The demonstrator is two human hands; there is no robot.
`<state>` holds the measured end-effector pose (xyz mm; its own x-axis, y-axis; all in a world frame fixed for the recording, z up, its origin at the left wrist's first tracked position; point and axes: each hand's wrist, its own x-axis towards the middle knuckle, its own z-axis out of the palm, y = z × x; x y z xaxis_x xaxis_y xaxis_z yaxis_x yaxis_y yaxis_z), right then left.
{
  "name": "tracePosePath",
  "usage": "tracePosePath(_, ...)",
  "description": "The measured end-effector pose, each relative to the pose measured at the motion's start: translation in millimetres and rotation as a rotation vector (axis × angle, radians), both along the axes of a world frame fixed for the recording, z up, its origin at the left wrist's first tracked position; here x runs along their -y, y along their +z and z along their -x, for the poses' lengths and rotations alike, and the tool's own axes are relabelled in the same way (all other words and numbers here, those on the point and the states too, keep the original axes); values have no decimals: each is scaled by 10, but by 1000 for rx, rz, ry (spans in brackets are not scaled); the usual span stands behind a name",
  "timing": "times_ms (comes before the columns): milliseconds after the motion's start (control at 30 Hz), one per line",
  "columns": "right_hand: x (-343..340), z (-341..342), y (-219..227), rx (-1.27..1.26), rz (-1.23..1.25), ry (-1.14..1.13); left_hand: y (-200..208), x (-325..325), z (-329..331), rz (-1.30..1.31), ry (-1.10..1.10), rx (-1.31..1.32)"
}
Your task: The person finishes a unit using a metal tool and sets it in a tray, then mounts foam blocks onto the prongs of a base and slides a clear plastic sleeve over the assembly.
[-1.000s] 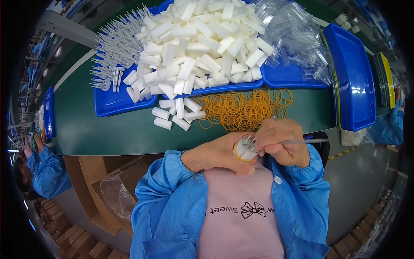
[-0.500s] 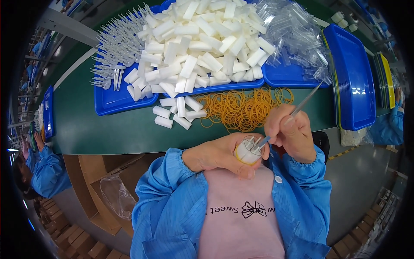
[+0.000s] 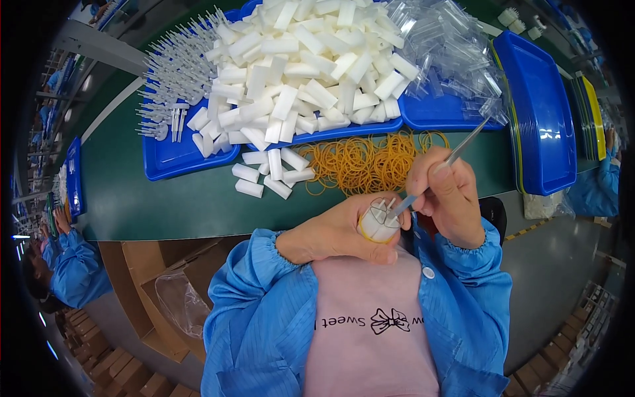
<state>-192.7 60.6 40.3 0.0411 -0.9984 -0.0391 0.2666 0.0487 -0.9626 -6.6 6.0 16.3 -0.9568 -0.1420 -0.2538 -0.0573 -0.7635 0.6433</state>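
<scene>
My left hand [image 3: 334, 231] is closed around a short round bundle [image 3: 379, 229] of white pieces in clear casing, with a yellow band round its lower part. Thin dark lines and small white stems show at its upper end. Between the fingers of my right hand [image 3: 450, 198] is a slender grey metal stick-like tool [image 3: 466, 143], held slanting. Its lower end reaches the top of the bundle; whether it goes inside, I cannot tell. Just beyond both hands lies a heap of orange-yellow rubber bands [image 3: 364, 162] on the green table [image 3: 165, 205].
White foam blocks [image 3: 291, 79] are heaped on blue trays, some loose on the table. White stemmed parts [image 3: 175, 76] fill the left tray; clear plastic sleeves [image 3: 450, 53] lie right. Stacked blue trays [image 3: 539, 126] stand far right. Below left is an open cardboard box [image 3: 132, 264]. A co-worker [image 3: 73, 264] sits at left.
The bundle and my left hand have shifted slightly up and left. The stick-like tool has tilted a little, its lower end still at the bundle's top. Both hands keep their hold.
</scene>
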Motion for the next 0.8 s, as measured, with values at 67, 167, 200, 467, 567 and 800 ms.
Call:
tracePosePath(67, 2, 47, -10, 1, 29, -54, 5, -9, 7, 53, 35, 17)
tracePosePath(167, 1, 49, 16, -74, 53, -83, -16, -21, 21, 322, 148, 86)
tracePosePath(200, -8, 41, 30, -149, 48, -61, -16, -22, 23, 357, 176, 96)
tracePosePath(467, -5, -2, 72, -220, 40, 35, -18, -31, 32, 334, 200, 111)
tracePosePath(567, 19, 8, 84, -427, 191, 62, -111, -57, 56, 404, 213, 134)
tracePosePath(800, 46, 117, 51, -254, 146, 23, -44, -9, 30, 230, 138, 105)
